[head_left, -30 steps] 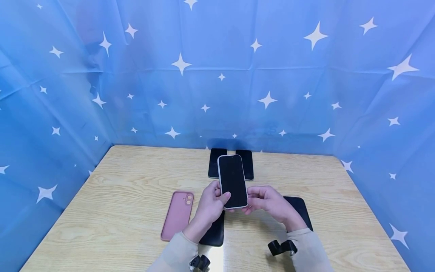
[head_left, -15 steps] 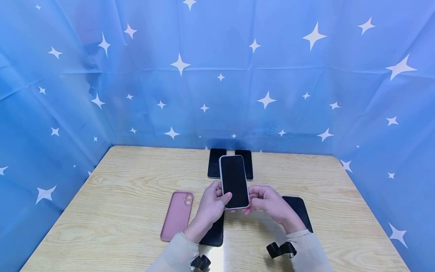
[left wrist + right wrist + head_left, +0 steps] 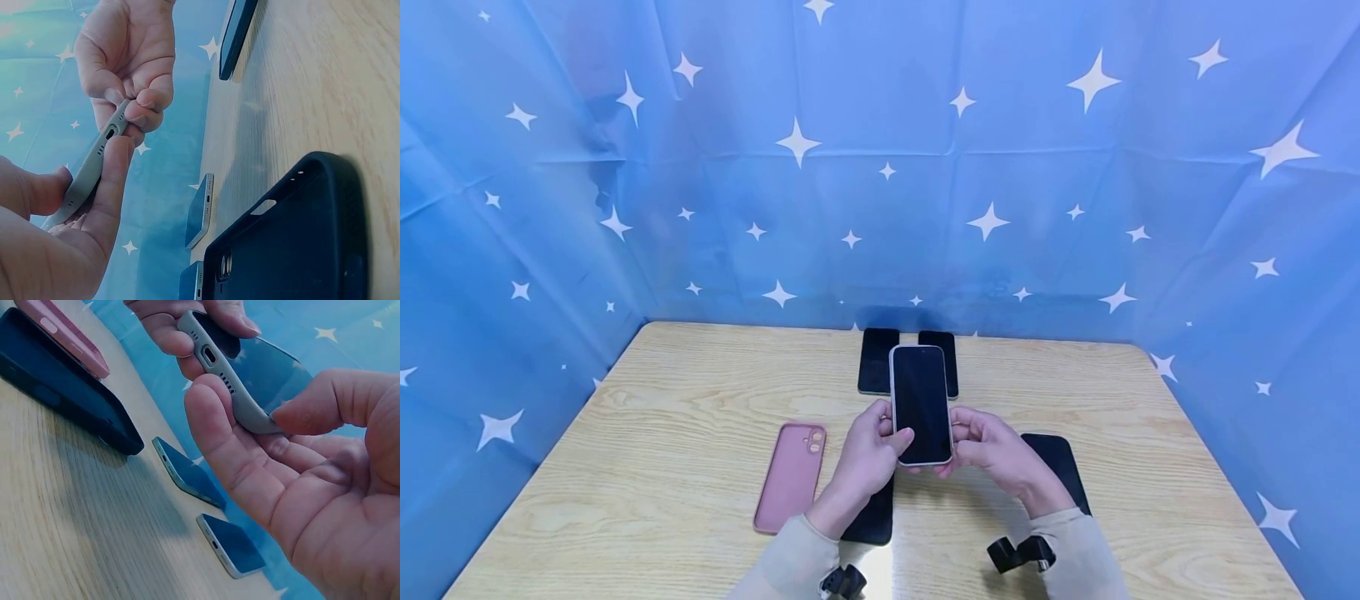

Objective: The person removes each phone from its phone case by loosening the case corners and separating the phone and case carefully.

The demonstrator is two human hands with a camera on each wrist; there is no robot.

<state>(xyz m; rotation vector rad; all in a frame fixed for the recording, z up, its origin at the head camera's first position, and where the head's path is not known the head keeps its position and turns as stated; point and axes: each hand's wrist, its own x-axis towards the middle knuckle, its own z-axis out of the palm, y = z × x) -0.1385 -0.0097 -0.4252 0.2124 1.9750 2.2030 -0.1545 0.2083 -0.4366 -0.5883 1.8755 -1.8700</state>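
A smartphone [image 3: 921,400] in a light grey phone case [image 3: 250,415] is held up over the table, screen toward the head camera. My left hand [image 3: 867,454] grips its left side, thumb across the lower screen and fingers behind. At the lower right corner, my right hand [image 3: 1000,454] pinches the case edge between thumb and fingers, as the right wrist view shows. The charging port and speaker holes are visible through the case's bottom edge. Below the left wrist lies a black phone case [image 3: 300,231], partly covered in the head view. A pink phone case [image 3: 790,479] lies to its left.
Two bare phones lie near the table's back edge: a left one [image 3: 877,358] and a right one [image 3: 951,371] partly behind the held phone. A black flat item [image 3: 1060,467] sits under the right forearm. A blue starred curtain [image 3: 880,192] surrounds the wooden table [image 3: 647,467].
The held phone has shifted slightly right and turned more upright. Both hands keep their hold with only small movements; the things on the table stay put.
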